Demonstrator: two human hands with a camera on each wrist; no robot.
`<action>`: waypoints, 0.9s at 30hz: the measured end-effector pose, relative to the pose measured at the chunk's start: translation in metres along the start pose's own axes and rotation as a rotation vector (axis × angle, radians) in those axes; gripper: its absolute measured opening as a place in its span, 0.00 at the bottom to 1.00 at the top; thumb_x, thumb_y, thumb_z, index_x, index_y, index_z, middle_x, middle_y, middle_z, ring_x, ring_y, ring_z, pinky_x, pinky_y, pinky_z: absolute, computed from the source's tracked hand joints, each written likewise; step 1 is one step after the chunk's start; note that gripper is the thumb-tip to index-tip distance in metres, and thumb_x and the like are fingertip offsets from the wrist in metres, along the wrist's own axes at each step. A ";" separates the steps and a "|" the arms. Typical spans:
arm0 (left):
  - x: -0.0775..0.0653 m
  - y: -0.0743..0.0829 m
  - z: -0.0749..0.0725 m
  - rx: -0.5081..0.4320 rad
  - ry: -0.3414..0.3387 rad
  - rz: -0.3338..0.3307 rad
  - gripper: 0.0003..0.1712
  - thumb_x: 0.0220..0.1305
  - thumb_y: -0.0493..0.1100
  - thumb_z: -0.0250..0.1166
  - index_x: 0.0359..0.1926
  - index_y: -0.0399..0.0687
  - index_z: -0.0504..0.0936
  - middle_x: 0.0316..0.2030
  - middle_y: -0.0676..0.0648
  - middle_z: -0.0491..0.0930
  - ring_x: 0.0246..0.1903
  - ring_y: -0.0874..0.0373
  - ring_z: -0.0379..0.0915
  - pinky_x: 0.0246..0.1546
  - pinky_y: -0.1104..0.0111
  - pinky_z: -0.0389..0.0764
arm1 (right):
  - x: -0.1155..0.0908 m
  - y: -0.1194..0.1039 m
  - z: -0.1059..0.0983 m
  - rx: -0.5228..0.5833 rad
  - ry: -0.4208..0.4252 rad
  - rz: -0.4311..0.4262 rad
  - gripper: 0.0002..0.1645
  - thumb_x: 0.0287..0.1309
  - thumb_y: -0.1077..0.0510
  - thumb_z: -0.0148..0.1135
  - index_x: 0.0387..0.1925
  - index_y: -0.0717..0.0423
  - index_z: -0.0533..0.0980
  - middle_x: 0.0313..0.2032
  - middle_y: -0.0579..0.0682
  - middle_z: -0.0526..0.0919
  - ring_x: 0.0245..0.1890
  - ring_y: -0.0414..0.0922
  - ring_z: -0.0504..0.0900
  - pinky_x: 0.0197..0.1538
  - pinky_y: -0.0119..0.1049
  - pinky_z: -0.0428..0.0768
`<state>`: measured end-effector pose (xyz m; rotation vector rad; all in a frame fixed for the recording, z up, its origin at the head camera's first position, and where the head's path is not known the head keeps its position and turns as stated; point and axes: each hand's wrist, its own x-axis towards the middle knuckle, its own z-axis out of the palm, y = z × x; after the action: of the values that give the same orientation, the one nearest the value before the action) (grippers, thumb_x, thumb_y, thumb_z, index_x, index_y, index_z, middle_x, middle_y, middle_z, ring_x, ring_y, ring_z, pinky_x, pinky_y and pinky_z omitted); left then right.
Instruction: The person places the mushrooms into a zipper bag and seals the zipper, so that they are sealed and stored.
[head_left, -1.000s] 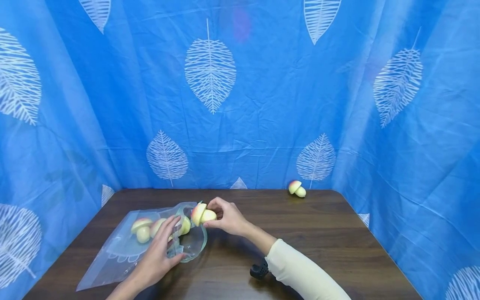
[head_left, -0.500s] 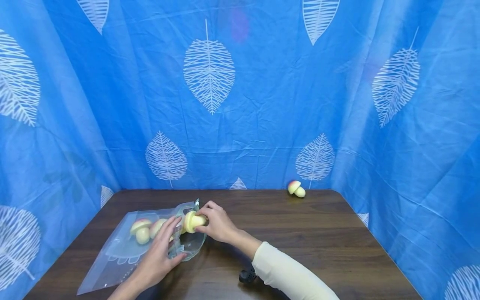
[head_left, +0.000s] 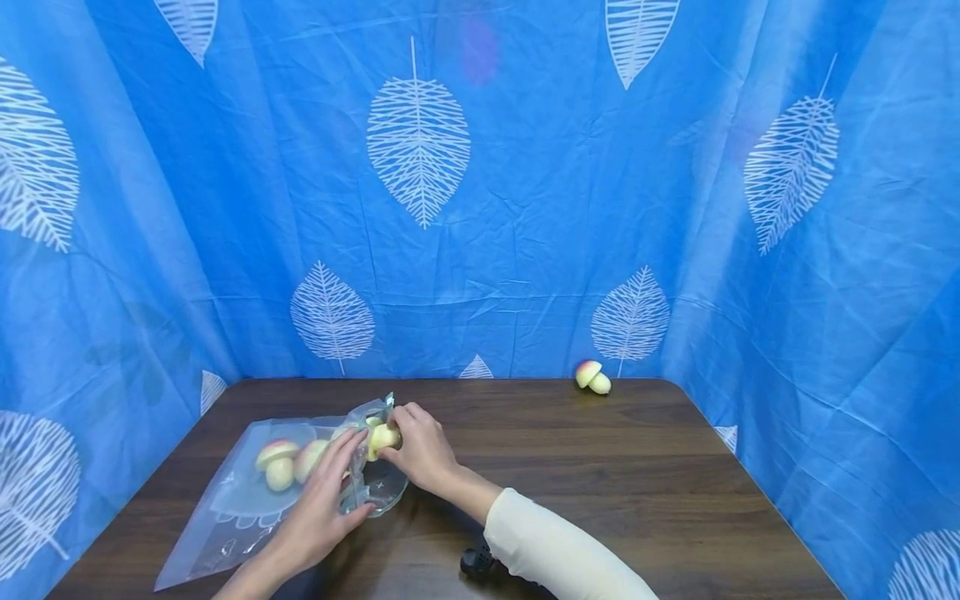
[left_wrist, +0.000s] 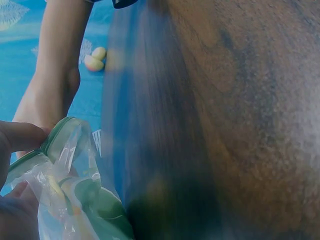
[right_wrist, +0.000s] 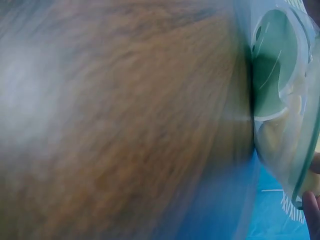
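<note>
A clear resealable bag (head_left: 197,533) lies on the left of the table, its mouth facing right. My left hand (head_left: 322,496) holds the bag by its mouth, fingers over the top edge and thumb at the near side. In the left wrist view, fingers meet the green zip strip (left_wrist: 62,131). With fingertips and thumb, my right hand (head_left: 426,450) pinches a yellow toy mushroom (head_left: 381,440) inside the bag's mouth. Through the plastic show a red-capped toy mushroom (head_left: 278,467) and another mushroom (head_left: 309,461) beside it, partly hidden by my left hand.
One more toy mushroom (head_left: 592,377) lies at the far right edge of the brown wooden table (head_left: 600,467). Behind the table hangs a blue curtain (head_left: 525,208) with white leaf prints. A black device (head_left: 477,561) sits at my right sleeve (head_left: 562,542).
My right hand has moved left, carrying the mushroom from just outside the bag into its mouth. My left hand has stayed at the bag's opening.
</note>
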<state>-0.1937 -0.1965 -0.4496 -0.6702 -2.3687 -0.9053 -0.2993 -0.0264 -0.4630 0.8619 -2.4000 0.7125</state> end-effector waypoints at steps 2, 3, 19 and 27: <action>0.001 0.001 -0.001 -0.001 -0.008 -0.010 0.62 0.35 0.24 0.84 0.74 0.35 0.64 0.70 0.32 0.63 0.66 0.34 0.63 0.53 0.47 0.82 | 0.001 -0.001 0.000 0.008 0.005 -0.008 0.22 0.49 0.49 0.84 0.38 0.50 0.79 0.38 0.42 0.77 0.34 0.34 0.76 0.37 0.22 0.77; 0.002 0.001 -0.001 -0.013 -0.016 -0.024 0.62 0.36 0.23 0.84 0.74 0.35 0.64 0.71 0.32 0.62 0.67 0.34 0.62 0.53 0.47 0.82 | 0.002 -0.001 0.000 0.016 0.004 -0.013 0.21 0.49 0.49 0.84 0.38 0.51 0.80 0.37 0.42 0.78 0.33 0.33 0.76 0.37 0.22 0.77; 0.001 -0.001 -0.010 -0.167 -0.036 -0.104 0.60 0.43 0.19 0.78 0.77 0.36 0.60 0.73 0.30 0.55 0.64 0.29 0.64 0.51 0.48 0.82 | 0.010 0.018 -0.029 0.471 -0.301 -0.025 0.18 0.64 0.64 0.71 0.55 0.60 0.84 0.50 0.49 0.88 0.49 0.37 0.86 0.51 0.27 0.82; 0.002 -0.001 -0.014 -0.150 -0.005 -0.118 0.60 0.41 0.20 0.80 0.76 0.37 0.61 0.73 0.31 0.57 0.65 0.30 0.56 0.52 0.51 0.82 | 0.011 0.042 -0.056 0.540 -0.258 0.012 0.19 0.61 0.66 0.73 0.54 0.63 0.83 0.48 0.55 0.88 0.47 0.46 0.87 0.52 0.34 0.84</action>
<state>-0.1924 -0.2066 -0.4400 -0.5941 -2.3823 -1.1421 -0.3205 0.0317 -0.4278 1.2124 -2.4673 1.3641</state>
